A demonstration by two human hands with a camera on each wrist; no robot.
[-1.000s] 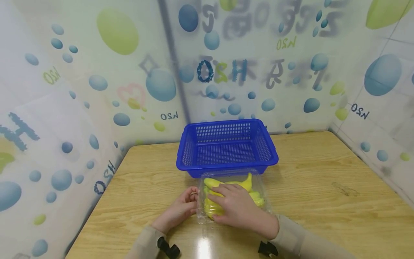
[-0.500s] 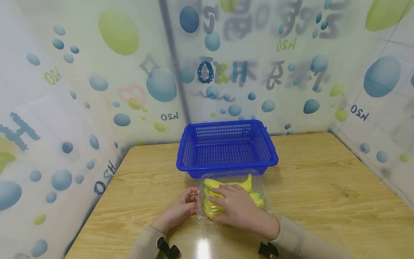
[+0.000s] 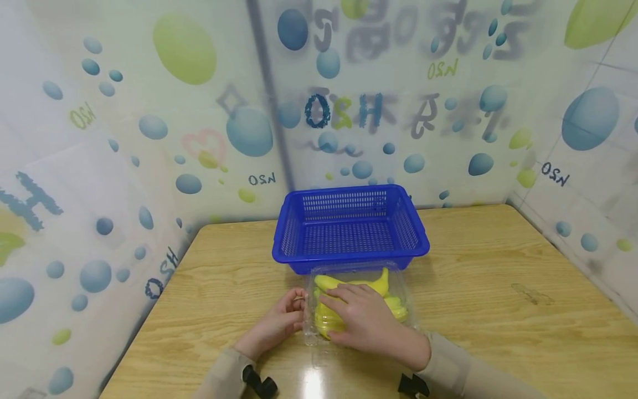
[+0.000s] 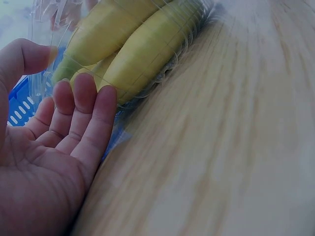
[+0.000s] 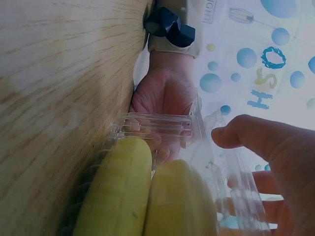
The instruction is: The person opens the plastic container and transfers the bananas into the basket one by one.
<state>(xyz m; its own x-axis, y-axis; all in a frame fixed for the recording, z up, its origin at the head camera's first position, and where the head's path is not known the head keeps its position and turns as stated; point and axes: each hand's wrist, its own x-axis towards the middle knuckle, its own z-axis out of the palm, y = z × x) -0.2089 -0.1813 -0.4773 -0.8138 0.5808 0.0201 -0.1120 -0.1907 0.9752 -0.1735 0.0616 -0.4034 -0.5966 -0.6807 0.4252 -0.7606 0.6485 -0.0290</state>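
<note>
A clear plastic clamshell box (image 3: 401,272) of bananas (image 3: 380,285) sits on the table before me. My right hand (image 3: 366,321) rests on top of it with spread fingers; in the right wrist view its fingers (image 5: 268,183) show behind the clear lid (image 5: 234,162). At the box's left side is my left hand (image 3: 273,328), fingertips at the plastic. The left wrist view has that hand (image 4: 59,152) palm up, fingers gently bent and thumb apart, beside the bananas (image 4: 147,49). Whether the lid is fully latched I cannot tell.
A blue perforated basket (image 3: 350,259) stands right behind the box, with nothing visible inside. The wooden table (image 3: 498,310) meets patterned cloth walls (image 3: 209,105) at the back and sides. Black devices are strapped to both wrists.
</note>
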